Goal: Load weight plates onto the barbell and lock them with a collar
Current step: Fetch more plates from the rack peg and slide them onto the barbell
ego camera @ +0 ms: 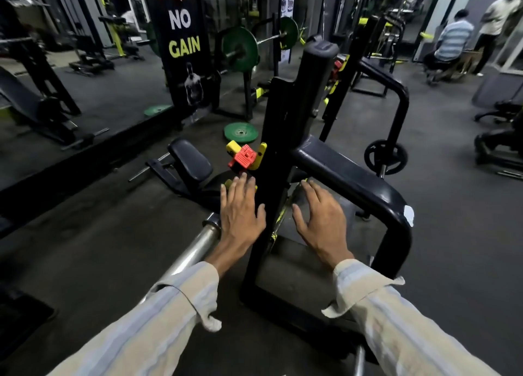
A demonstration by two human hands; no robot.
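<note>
A bare steel barbell sleeve (198,248) runs from the lower left up toward a black rack upright (278,155). My left hand (240,208) hovers flat over the sleeve's inner end, fingers spread, holding nothing. My right hand (319,220) is spread open on the other side of the upright, also holding nothing. A red and yellow collar (244,157) sits on the upright just above my left hand. One green weight plate (241,132) lies flat on the floor beyond it. A black plate (385,157) hangs on a peg to the right.
A black padded frame arm (353,183) curves around my right side. A black seat pad (189,160) lies on the floor to the left. A mirror wall with a poster (181,36) stands behind, beside a loaded green barbell rack (240,49). Two people (452,41) are at the far right.
</note>
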